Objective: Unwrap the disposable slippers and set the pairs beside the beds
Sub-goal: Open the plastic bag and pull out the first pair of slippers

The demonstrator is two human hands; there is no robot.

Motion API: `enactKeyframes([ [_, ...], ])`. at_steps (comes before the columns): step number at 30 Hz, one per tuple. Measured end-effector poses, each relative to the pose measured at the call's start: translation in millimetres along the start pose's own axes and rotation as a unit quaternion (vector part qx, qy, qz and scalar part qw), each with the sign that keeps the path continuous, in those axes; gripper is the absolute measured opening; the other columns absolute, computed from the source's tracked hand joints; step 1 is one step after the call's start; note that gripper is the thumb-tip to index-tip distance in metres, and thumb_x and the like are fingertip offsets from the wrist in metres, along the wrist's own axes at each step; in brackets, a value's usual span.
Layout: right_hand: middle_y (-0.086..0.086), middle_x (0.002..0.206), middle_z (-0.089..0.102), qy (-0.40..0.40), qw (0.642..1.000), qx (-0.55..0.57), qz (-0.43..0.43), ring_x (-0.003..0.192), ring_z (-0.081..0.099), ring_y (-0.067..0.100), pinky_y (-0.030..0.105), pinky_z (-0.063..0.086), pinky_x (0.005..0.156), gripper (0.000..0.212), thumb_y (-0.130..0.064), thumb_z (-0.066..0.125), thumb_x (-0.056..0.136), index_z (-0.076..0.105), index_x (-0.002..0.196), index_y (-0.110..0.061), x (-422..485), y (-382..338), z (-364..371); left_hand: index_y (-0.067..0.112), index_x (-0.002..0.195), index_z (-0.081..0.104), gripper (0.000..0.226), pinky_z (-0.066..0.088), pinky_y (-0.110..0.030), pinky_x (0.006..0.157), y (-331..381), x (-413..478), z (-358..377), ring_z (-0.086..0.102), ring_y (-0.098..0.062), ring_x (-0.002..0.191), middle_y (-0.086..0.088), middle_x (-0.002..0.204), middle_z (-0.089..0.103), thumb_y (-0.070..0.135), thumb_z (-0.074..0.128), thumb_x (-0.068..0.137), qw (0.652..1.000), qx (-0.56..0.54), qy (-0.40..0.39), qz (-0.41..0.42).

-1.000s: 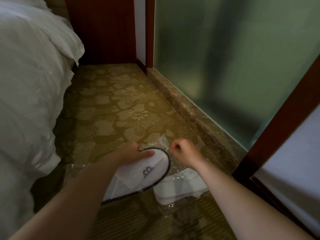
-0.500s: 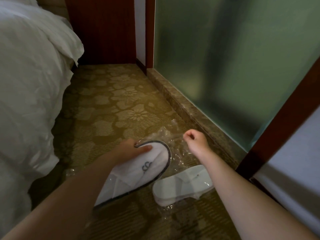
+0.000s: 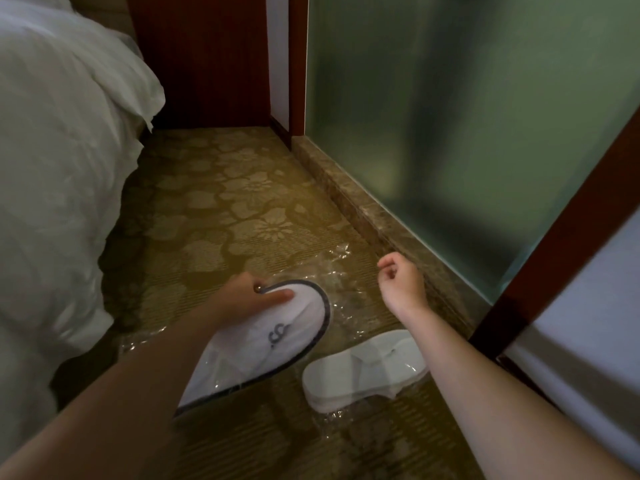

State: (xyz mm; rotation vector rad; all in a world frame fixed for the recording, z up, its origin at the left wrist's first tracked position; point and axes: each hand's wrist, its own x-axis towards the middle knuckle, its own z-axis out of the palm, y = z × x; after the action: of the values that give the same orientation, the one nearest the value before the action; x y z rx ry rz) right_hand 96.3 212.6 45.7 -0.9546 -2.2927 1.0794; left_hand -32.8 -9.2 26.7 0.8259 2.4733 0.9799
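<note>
Left hand (image 3: pixel 242 292) pinches the trimmed slipper (image 3: pixel 263 337) at its far toe; loosely curled right hand (image 3: pixel 401 285) hovers empty, nearer the floor slipper (image 3: pixel 363 368), which lies left-right.

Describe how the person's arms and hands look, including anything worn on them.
Both forearms are bare as far as the view shows, with no sleeves in sight. The left hand and right hand wear no gloves, and no watch or bracelet shows on either wrist. A small metallic glint near the left fingers may be a ring, but it is too small to tell.
</note>
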Motion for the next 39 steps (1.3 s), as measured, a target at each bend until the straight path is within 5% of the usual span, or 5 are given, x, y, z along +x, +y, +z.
enactKeyframes([
  [3,-0.005,0.076,0.061,-0.046,0.996,0.042,-0.070,0.076,0.062,0.017,0.032,0.051,0.074,0.026,-0.001,0.051,0.087,0.061,0.076,-0.023,-4,-11,-2,0.006,0.083,0.071,0.079,0.053,-0.035,0.061,-12,-1,-3,0.069,-0.027,0.070,-0.014,0.076,0.071,0.079,0.054,0.055,1.000,0.011,0.012,-0.008],
  [9,0.004,0.077,0.066,-0.205,0.971,0.121,0.003,0.075,0.066,0.020,0.036,0.056,0.080,0.033,0.002,0.044,0.091,0.062,0.074,-0.020,-8,-29,18,0.011,0.071,0.067,0.059,0.041,-0.027,0.053,-11,-2,-4,0.057,-0.015,0.055,-0.002,0.061,0.059,0.069,0.059,0.070,0.999,0.037,0.015,-0.030],
  [20,-0.004,0.054,0.071,-0.338,0.873,0.296,0.188,0.044,0.066,0.004,0.010,0.037,0.030,0.015,0.001,0.051,0.092,0.063,0.089,-0.006,-17,-21,-2,-0.002,0.084,0.068,0.090,0.040,-0.027,0.055,7,2,-1,0.055,-0.017,0.058,-0.007,0.065,0.059,0.079,0.051,0.051,1.000,0.005,-0.004,0.012],
  [33,-0.005,0.075,0.063,-0.428,0.891,0.107,0.111,0.055,0.054,0.002,0.015,0.038,0.047,0.041,-0.023,0.068,0.084,0.059,0.122,-0.011,-19,-24,10,0.011,0.076,0.066,0.044,0.038,-0.019,0.050,5,4,3,0.050,-0.011,0.053,0.002,0.059,0.055,0.055,0.062,0.078,0.999,0.037,-0.012,0.008],
  [39,-0.005,0.070,0.057,-0.360,0.928,0.066,0.067,0.059,0.047,0.007,0.018,0.031,0.045,0.036,-0.027,0.066,0.085,0.064,0.116,-0.009,-15,-22,17,0.024,0.082,0.057,0.042,0.046,-0.027,0.064,5,10,9,0.054,-0.014,0.069,0.001,0.078,0.058,0.065,0.056,0.075,0.997,0.070,0.000,-0.020],
])
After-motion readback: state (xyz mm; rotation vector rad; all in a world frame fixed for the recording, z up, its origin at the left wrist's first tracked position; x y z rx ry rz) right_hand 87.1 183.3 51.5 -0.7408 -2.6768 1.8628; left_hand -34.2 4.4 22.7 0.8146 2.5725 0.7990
